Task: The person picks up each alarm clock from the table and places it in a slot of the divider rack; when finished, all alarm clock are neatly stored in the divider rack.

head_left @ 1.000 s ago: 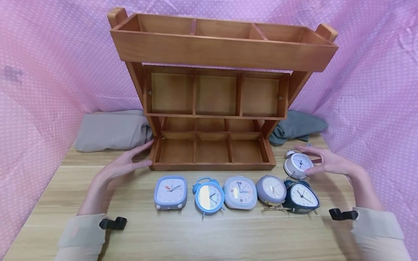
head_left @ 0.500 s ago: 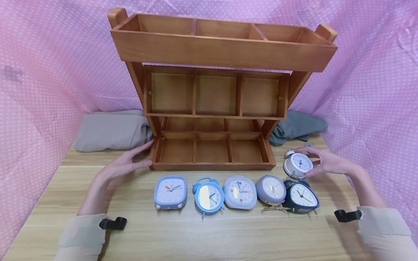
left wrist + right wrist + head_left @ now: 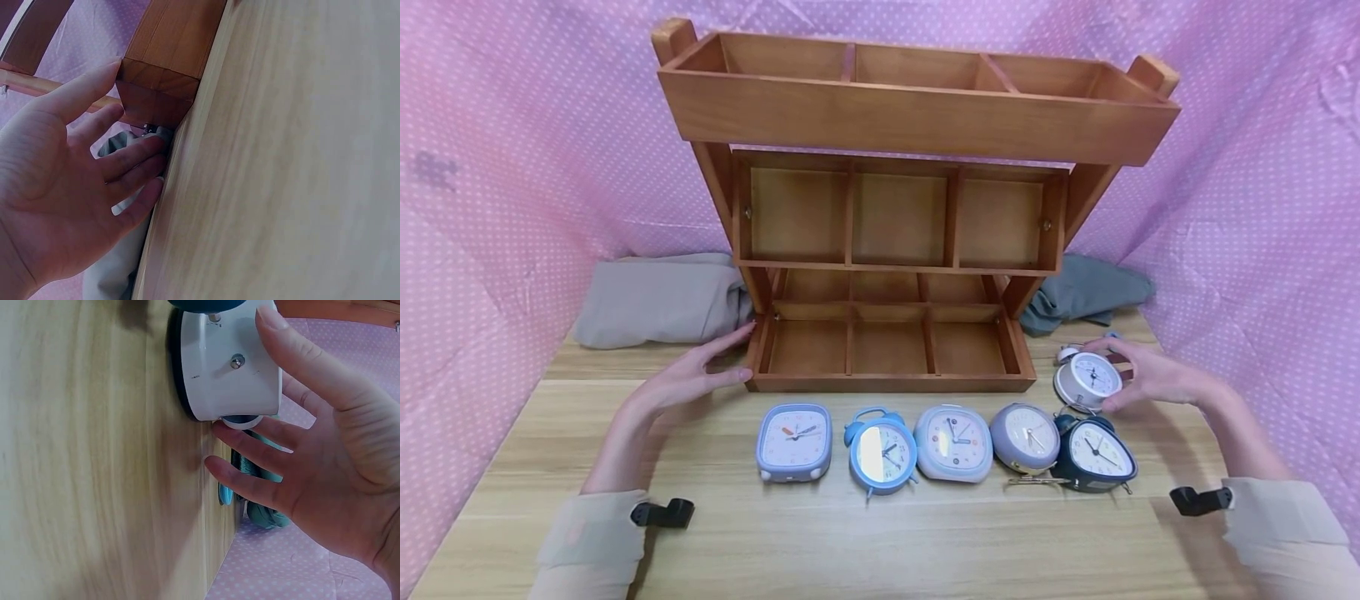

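My left hand [image 3: 685, 379] is at the left front corner of a brown wooden tiered shelf [image 3: 891, 384]. Its fingers are spread, the thumb at the corner in the left wrist view [image 3: 100, 87]. On the right, my right hand [image 3: 1165, 379] reaches around a white twin-bell alarm clock [image 3: 1094, 375], thumb by the rim of the dial and fingers behind, loosely bent. In the right wrist view the thumb lies along the upper side of the white clock [image 3: 234, 369], the other fingers spread below and behind it; whether they press on it is hard to tell.
Along the shelf front stand a blue square clock [image 3: 793, 442], a light-blue bell clock [image 3: 883, 454], a pale blue clock [image 3: 953, 442], a round lavender clock [image 3: 1026, 437] and a dark blue clock [image 3: 1097, 454]. Grey cloth [image 3: 662, 300] and green cloth [image 3: 1086, 290] flank the shelf.
My right hand and forearm have shifted slightly to the right, and its thumb has moved a little off the clock's dial. My left hand and the clocks stay in place.
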Demonstrator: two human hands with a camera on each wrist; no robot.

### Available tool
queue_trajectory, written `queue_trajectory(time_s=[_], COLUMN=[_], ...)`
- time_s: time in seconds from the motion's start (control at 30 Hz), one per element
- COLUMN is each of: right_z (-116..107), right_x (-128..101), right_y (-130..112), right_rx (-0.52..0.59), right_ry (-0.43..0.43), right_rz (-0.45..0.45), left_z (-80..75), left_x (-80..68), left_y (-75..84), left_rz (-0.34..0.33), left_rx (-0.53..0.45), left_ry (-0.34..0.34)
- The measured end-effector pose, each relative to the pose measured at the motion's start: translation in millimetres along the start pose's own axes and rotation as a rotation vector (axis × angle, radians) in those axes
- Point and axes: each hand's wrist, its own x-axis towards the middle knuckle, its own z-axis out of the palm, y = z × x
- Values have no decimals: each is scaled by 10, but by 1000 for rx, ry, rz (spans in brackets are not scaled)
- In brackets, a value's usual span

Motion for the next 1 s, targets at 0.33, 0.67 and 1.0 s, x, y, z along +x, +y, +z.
queue_trajectory(time_s=[0.33,0.67,1.0], right_z=[28,13,-76], right_x=[12,9,15], right_y=[5,1,-26], right_rx=[-44,-53,-97], right_ry=[28,42,80], right_rz=[-4,0,-9], left_z=[2,4,9], left_x=[14,12,3], left_y=[-13,-16,-10], left_rz=[-4,11,10], left_rx=[-8,-12,-21], left_ry=[-2,-3,-2])
